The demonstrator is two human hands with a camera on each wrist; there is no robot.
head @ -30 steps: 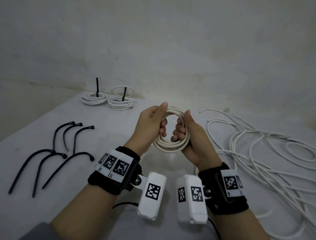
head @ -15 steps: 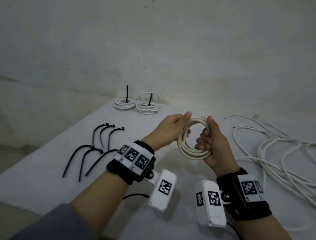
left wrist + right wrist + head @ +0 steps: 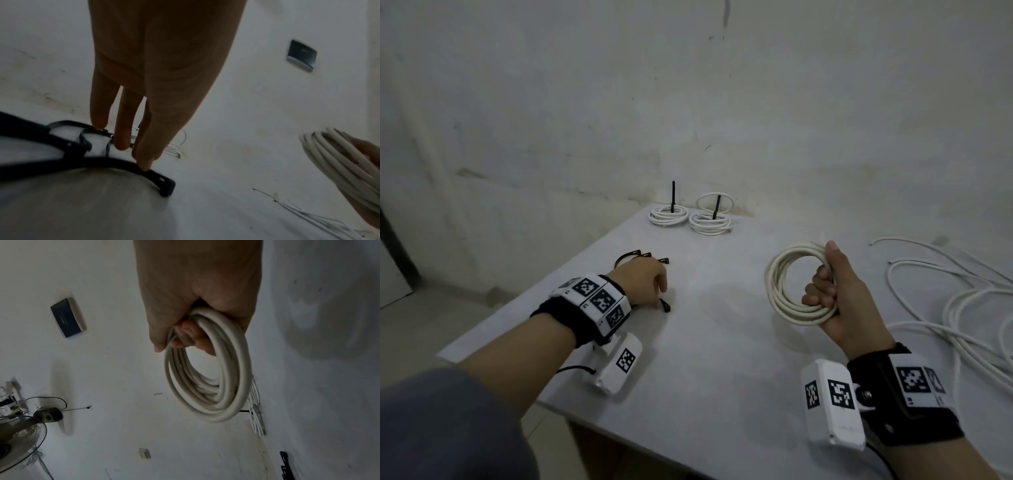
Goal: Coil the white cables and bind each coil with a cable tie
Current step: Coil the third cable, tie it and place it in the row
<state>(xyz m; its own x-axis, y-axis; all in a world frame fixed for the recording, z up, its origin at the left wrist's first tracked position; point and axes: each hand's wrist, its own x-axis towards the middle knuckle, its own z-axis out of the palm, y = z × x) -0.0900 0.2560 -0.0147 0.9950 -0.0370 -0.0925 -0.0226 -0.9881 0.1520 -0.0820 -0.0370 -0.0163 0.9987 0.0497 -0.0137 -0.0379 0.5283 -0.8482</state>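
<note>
The right hand (image 3: 837,301) is holding a coil of white cable (image 3: 796,284) up above the grey table (image 3: 722,359). The fingers are curling through the middle of the coil and the thumb is pointing up along its far side, so the grip is tight all the way round the bundle. In the right wrist view the loops are hanging down from the fist in one neat ring (image 3: 207,369).

The left hand (image 3: 643,279) is reaching down to the black cable ties (image 3: 642,255) lying on the left part of the table. In the left wrist view its fingers (image 3: 121,113) are pointing down nearly straight, and one fingertip is touching the nearest black tie (image 3: 123,164) close to its square head. The picture there is dark and blurry, so I cannot tell if the thumb is pinching the tie — it may only be touching it.

Two more coils are lying side by side at the back of the table near the wall. The left bound coil (image 3: 667,215) and the right bound coil (image 3: 710,222) each have a black tie tail sticking straight up. A pile of loose white cable (image 3: 945,301) is sprawling over the right side of the table, well apart from the ties.
</note>
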